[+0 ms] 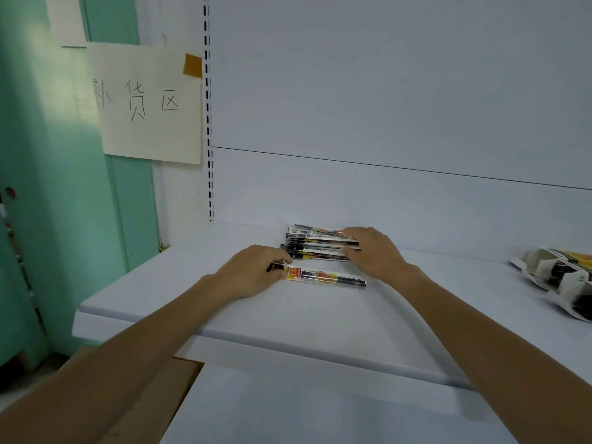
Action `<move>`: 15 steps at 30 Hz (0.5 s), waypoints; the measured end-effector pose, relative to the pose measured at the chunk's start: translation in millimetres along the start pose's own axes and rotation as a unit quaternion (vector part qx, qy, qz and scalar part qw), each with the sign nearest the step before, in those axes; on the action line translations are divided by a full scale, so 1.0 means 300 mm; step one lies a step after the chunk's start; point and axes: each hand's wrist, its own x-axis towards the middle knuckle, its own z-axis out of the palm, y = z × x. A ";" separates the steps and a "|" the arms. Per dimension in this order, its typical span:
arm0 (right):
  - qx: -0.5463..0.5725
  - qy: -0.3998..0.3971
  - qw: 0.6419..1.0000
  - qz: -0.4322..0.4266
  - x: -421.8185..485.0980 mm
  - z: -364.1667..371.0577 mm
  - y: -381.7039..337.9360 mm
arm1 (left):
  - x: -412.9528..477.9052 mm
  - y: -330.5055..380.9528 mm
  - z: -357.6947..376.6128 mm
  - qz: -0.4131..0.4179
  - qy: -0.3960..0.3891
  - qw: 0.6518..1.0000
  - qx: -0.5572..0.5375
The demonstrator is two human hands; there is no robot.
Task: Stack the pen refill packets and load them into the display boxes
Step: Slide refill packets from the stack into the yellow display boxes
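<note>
1. We are looking down at a flat, smooth white shelf (288,312), and we are taking the pile of refill packets (315,244) near its back panel as our landmark.
2. The pile is made of long, narrow, glossy plastic sleeves printed in black, white and orange, and they are lying loosely fanned rather than squared up.
3. The right hand (376,253) is gripping the pile's right end, with fingers curling over the top and the thumb pressing the near edge.
4. Just in front of the pile, 1 single packet (331,278) is lying flat on the shelf, a clear slim sleeve with a yellow-and-red label and dark refills showing inside.
5. The left hand (253,273) is pinching this packet's left end between thumb and curled fingers.
6. Well to the right of the pile, crumpled cardboard display boxes (559,278) are lying on their sides, white, black and yellow.
7. Up and to the left of the pile, a matt paper sign (150,104) with handwritten characters is hanging beside a slotted upright (209,123), with brown tape (193,65) sitting on its corner.
</note>
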 end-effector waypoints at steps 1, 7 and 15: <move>-0.022 -0.011 1.000 0.000 0.004 0.007 0.006 | 0.001 -0.002 0.001 -0.001 0.005 1.000 -0.016; -0.131 0.009 0.991 -0.024 0.024 0.036 0.006 | 0.008 -0.005 0.012 -0.021 0.026 0.998 -0.062; -0.113 0.011 0.992 -0.061 0.014 0.034 0.004 | 0.016 0.008 0.016 -0.018 0.048 0.999 0.014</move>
